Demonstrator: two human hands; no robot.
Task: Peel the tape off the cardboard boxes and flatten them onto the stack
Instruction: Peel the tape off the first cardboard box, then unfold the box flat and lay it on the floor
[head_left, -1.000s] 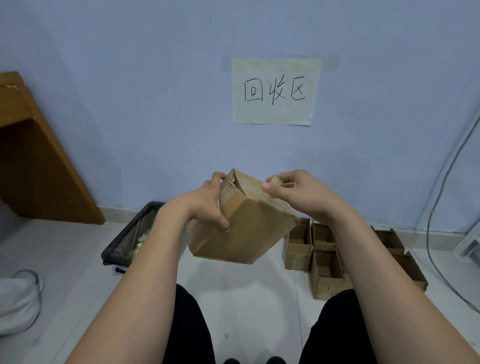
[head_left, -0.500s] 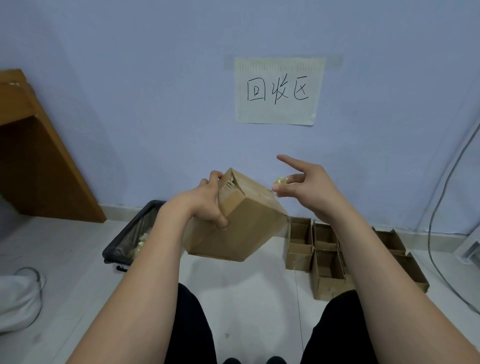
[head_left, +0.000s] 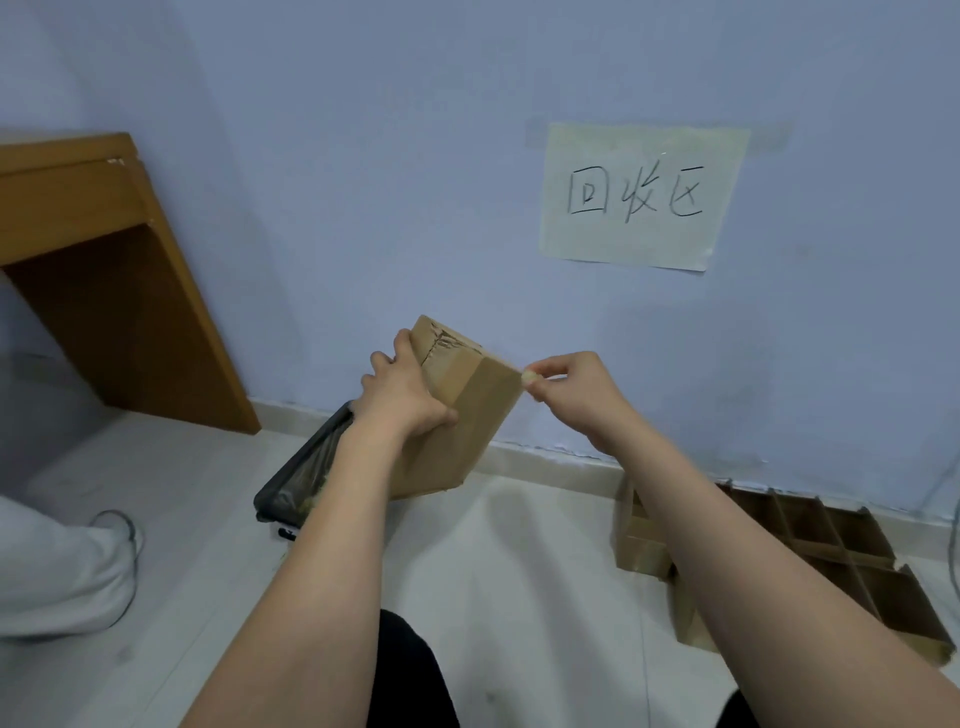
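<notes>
Left hand (head_left: 410, 395): grips cardboard box (head_left: 457, 415) by its near-left corner, fingers over the top edge, thumb on the front face. Box held in the air, tilted, top flaps closed and torn along the seam. Right hand (head_left: 576, 395): pinches small wad of tape (head_left: 529, 375) just beside the box's upper right corner. Floor (head_left: 519, 545), pale tile: black bin (head_left: 306, 478) below the box; open cardboard boxes (head_left: 810, 545) grouped at right by the wall. Wall: paper sign (head_left: 641, 196) with handwritten characters. Wooden desk (head_left: 98, 249) at left.
</notes>
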